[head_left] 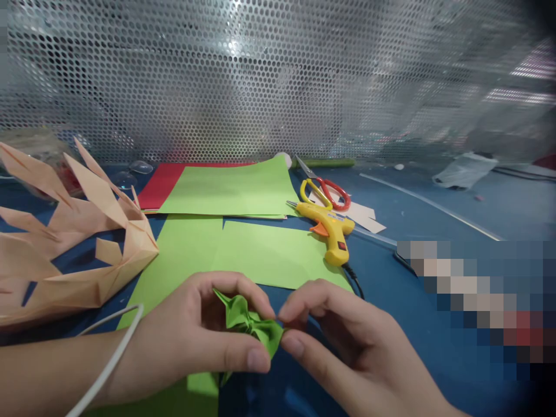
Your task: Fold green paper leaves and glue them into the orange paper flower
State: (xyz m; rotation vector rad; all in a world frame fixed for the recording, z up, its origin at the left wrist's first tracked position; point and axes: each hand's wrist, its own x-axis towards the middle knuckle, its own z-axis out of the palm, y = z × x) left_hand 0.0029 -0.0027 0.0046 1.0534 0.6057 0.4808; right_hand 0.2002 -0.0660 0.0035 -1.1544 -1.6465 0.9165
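Note:
Between thumb and fingers, my left hand (212, 330) holds a small green folded-paper piece (249, 321) with several pointed tips and a pinched middle. My right hand (343, 341) has thumb and index finger closed at the piece's right tip. Part of the paper is hidden behind my left fingers and thumb. Sheets of light green paper (191, 249) lie on the blue table just beyond and under my hands. A yellow hot glue gun (332, 229) rests on its side past my right hand, its black cord trailing toward me.
A large peach folded-paper form (99, 255) with upright points stands at the left. Behind, a green sheet (230, 188) overlaps red paper (156, 185). Scissors (324, 188) with red and yellow handles lie near paper scraps (365, 214). Perforated metal mesh (217, 75) closes off the back.

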